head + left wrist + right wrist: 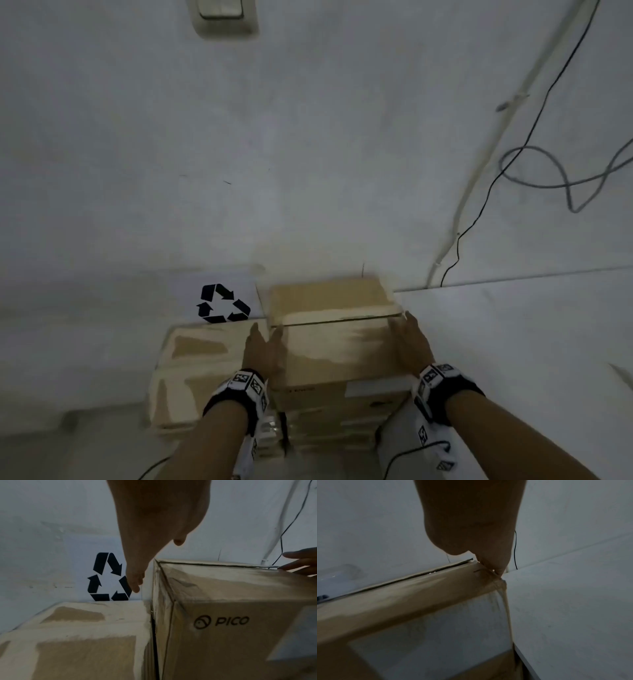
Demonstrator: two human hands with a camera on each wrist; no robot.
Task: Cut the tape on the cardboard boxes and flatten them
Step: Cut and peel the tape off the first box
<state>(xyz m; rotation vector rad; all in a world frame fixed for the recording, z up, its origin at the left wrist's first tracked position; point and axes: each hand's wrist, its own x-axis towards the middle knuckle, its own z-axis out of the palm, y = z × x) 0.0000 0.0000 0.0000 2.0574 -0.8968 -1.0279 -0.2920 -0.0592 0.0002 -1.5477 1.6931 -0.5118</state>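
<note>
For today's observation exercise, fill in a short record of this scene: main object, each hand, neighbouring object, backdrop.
main object: tall brown cardboard box printed PICO, top seam slightly gapped
left hand: fingers straight, beside the box's left side
right hand: fingers straight, fingertips at the box's top right edge
neighbouring object: lower taped brown cardboard box, close beside on the left
backdrop: white sheet with black recycling symbol on the wall

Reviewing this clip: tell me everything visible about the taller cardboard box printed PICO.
The PICO box is plain brown cardboard with a black logo on its near side and a pale label beside it. It stands upright against the white wall, taller than the lower box touching its left side. Its top flaps look closed, a thin seam showing. The left hand and right hand flank it, fingers straight; the right fingertips touch the top right corner.
</note>
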